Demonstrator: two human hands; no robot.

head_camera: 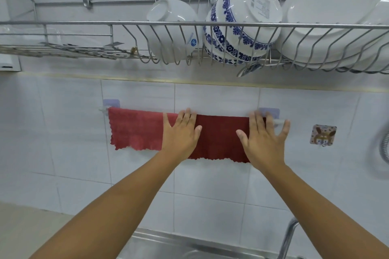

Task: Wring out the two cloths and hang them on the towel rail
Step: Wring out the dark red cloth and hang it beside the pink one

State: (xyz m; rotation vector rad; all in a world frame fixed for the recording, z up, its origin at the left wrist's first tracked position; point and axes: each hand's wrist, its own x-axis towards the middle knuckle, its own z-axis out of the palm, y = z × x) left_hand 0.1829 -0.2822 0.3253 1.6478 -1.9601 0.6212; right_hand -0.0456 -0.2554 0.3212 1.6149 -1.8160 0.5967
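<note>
Two cloths hang side by side over the white towel rail (279,122) on the tiled wall. The lighter red cloth (134,128) covers the rail's left half. A darker red cloth (221,136) covers the right half. My left hand (181,132) lies flat with fingers spread where the two cloths meet. Flat against the dark cloth's right edge is my right hand (263,139), its fingertips reaching the rail's right bracket. Neither hand grips anything.
A wire dish rack (189,25) juts out above the rail, holding a white bowl (172,27), a blue-patterned bowl (242,23) and white plates (336,17). A steel sink (168,246) and tap (288,237) lie below. A bunny hook (323,134) sticks right of the rail.
</note>
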